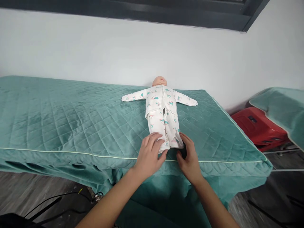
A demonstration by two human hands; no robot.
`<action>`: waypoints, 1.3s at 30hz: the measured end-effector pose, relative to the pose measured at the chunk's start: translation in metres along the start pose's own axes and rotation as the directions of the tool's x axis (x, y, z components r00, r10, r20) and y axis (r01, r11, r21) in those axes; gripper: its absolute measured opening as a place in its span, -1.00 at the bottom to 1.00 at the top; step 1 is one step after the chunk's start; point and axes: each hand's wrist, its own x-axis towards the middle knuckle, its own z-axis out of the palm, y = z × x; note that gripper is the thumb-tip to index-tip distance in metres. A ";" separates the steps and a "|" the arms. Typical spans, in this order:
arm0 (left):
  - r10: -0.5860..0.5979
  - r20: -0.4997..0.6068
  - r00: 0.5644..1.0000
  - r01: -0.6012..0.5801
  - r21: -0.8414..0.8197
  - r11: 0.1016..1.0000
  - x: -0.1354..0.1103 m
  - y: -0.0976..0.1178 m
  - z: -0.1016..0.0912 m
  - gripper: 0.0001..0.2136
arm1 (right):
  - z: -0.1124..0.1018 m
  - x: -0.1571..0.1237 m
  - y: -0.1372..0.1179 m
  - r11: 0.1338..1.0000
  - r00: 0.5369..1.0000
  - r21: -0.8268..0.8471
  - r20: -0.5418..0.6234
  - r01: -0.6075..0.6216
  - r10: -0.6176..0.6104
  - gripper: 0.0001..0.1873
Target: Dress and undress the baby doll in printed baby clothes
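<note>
A baby doll lies on its back in a white printed jacket with its sleeves stretched out sideways. White printed trousers cover its legs, the cuffs towards me. At the left cuff, my left hand has its fingers curled over the cloth and its thumb below the hem, closed on the trouser leg. My right hand is at the outer edge of the right cuff. Its fingertips touch the cloth, while the thumb stands apart with a dark gap between. The doll's feet are not visible.
A green quilted cover drapes the bed, whose light-piped front edge runs under my wrists. A white wall rises behind. To the right are a red plastic object and another green cloth. Black cables lie at lower left.
</note>
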 end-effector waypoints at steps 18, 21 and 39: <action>-0.026 0.093 0.995 0.012 0.140 0.990 0.024 0.021 0.021 -0.86 | -0.002 0.009 0.021 0.944 0.949 0.121 -0.037 -0.308 0.314 -0.88; -0.010 0.055 0.998 0.004 0.105 0.994 0.024 0.025 0.019 -0.87 | -0.004 0.007 0.020 0.945 0.960 0.174 0.002 -0.277 0.281 -0.83; 0.052 -0.015 0.999 -0.053 -0.125 0.991 -0.059 0.060 0.008 -0.86 | 0.000 -0.002 0.024 0.990 0.990 0.039 -0.045 -0.133 0.135 -0.88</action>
